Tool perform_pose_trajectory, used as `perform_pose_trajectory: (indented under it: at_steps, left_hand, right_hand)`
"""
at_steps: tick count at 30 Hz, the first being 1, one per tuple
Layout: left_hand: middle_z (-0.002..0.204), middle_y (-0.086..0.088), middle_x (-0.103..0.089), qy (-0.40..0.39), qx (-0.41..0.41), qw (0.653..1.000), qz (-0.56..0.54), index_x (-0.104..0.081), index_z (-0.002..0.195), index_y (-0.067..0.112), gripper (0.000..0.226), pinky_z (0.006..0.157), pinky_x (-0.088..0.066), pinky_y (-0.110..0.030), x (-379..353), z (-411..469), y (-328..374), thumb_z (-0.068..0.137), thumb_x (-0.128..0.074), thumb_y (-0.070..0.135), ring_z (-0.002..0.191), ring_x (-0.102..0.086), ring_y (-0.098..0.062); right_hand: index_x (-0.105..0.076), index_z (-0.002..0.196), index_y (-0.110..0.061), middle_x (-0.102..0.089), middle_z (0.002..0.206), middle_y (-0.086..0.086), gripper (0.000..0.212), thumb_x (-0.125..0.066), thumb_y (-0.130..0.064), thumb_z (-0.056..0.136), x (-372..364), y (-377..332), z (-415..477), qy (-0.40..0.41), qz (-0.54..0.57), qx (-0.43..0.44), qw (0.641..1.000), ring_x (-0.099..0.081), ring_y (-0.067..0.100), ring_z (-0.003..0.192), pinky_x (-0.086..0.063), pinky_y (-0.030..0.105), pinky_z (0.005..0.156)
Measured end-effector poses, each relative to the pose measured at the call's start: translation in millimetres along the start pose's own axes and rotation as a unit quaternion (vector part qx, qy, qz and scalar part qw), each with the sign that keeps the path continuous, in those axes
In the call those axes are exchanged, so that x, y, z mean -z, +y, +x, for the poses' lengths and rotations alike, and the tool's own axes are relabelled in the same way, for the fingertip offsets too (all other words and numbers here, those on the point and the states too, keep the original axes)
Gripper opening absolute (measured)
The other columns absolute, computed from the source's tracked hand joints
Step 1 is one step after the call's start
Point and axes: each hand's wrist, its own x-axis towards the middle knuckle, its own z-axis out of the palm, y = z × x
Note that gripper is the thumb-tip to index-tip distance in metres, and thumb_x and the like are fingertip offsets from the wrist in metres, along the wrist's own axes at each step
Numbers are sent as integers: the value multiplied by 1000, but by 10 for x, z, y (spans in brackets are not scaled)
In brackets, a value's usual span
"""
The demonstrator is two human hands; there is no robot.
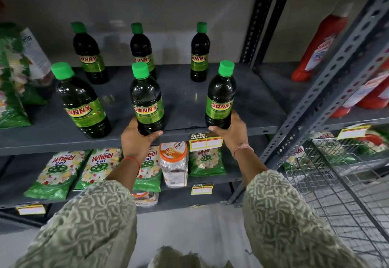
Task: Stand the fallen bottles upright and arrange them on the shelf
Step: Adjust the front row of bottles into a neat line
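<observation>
Several dark green bottles with green caps and "SUNNY" labels stand upright on the grey shelf, in a back row and a front row. My left hand grips the base of the front middle bottle at the shelf's front edge. My right hand grips the base of the front right bottle. The front left bottle stands free. Behind them stand the back left bottle, the back middle bottle and the back right bottle. No bottle lies on its side.
Green detergent packs fill the shelf's left end. On the lower shelf lie Wheel packets and a clear jar with an orange-and-white lid. A perforated metal upright and red bottles stand right. A wire basket sits lower right.
</observation>
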Motion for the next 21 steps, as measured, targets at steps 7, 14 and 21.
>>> perform_pose_trajectory:
  at_steps: [7,14,21]
  left_hand:
    - [114,-13,-66,-5,12,1000,-20,-55,115,9,58,88,-44,-30,8,-12,19,64,-81,21,105,-60,-28]
    - [118,-11,-64,-29,5,998,-50,-53,118,10,62,92,-44,-30,26,-11,-8,64,-80,19,107,-59,-24]
    - [117,-31,-48,172,38,983,-60,-40,124,-6,75,88,-41,-32,276,-264,-319,66,-78,23,105,-48,-39]
  right_hand:
    - [-53,111,-8,-65,108,11,56,-82,-19,64,26,2,-3,-7,4,19,1000,-59,20,96,-43,25,81]
    - [-38,133,-11,-56,129,12,88,-84,-25,59,-13,69,-32,-6,31,-1,1000,-51,26,121,-42,37,102]
    - [-42,119,-14,-36,122,4,60,-49,-59,80,-592,-195,-867,147,-30,213,965,-37,19,111,-32,23,94]
